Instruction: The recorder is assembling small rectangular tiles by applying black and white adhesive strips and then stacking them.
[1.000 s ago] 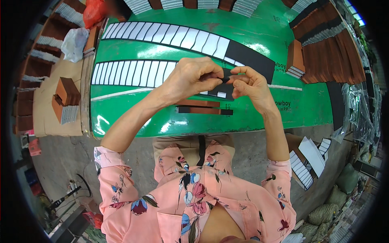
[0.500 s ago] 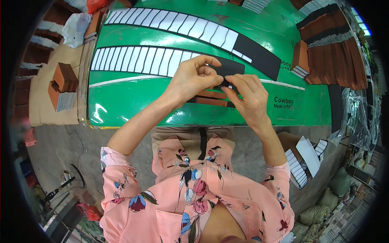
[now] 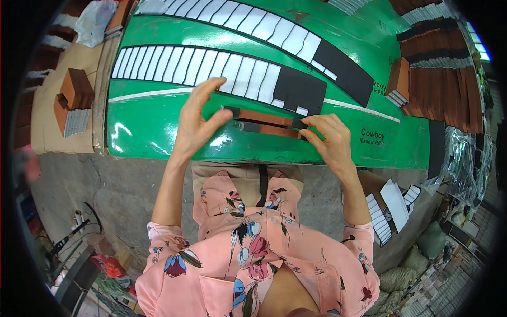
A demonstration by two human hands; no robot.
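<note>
A narrow brown strip (image 3: 264, 117) with black ends lies across the green table top, and a second brown strip (image 3: 280, 131) lies just on its near side. My right hand (image 3: 331, 138) pinches the black right end of the strips between thumb and fingers. At their left end is my left hand (image 3: 194, 127), fingers spread, its thumb tip close to the far strip's black end; whether it touches cannot be made out. Beyond the strips lies a black sheet (image 3: 302, 87) with a long row of white pieces on it, two small white bits near its bare end.
Farther back lies another black sheet (image 3: 348, 74) with white pieces. Stacked brown strips (image 3: 443, 98) fill the table's right side, beside a small brown stack (image 3: 398, 82). More brown stacks (image 3: 76, 95) stand on cardboard at left. Clear plastic (image 3: 465, 158) hangs at the right edge.
My hands, earlier together over the near black sheet, are now apart. The left has moved left and opened; the right has come down to the strips' right end. The view has shifted slightly.
</note>
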